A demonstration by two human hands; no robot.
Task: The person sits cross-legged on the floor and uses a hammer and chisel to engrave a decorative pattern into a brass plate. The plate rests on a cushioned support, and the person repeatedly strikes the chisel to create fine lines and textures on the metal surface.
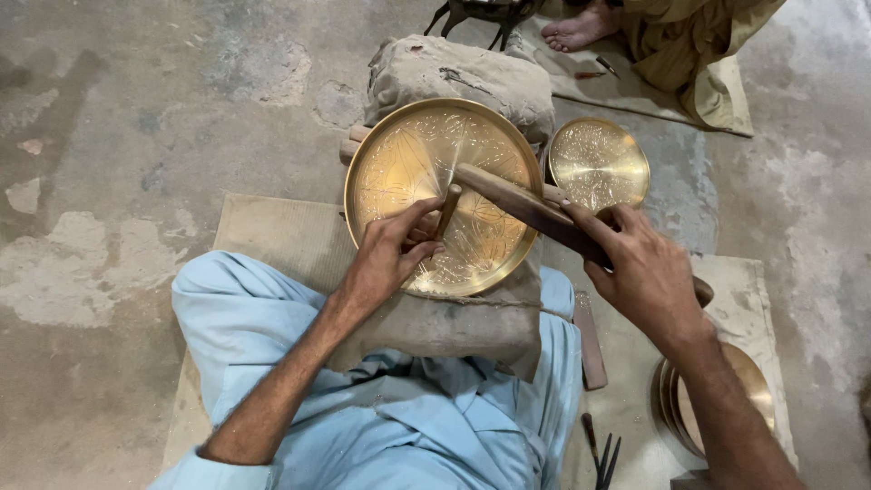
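Glossy engraved brass plate [442, 195], matt wood mallet [531, 210], rough cloth pad [458, 77], concrete floor [127, 136]

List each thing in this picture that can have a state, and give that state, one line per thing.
large brass plate: engraved, tilted on the padded cloth block
padded cloth block: under the plate, worn
chisel: upright, tip on the plate
left hand: closed round the chisel
wooden mallet: held over the chisel's top
right hand: gripping the mallet
small brass plate: engraved, lying aside
stacked brass plates: piled, partly hidden
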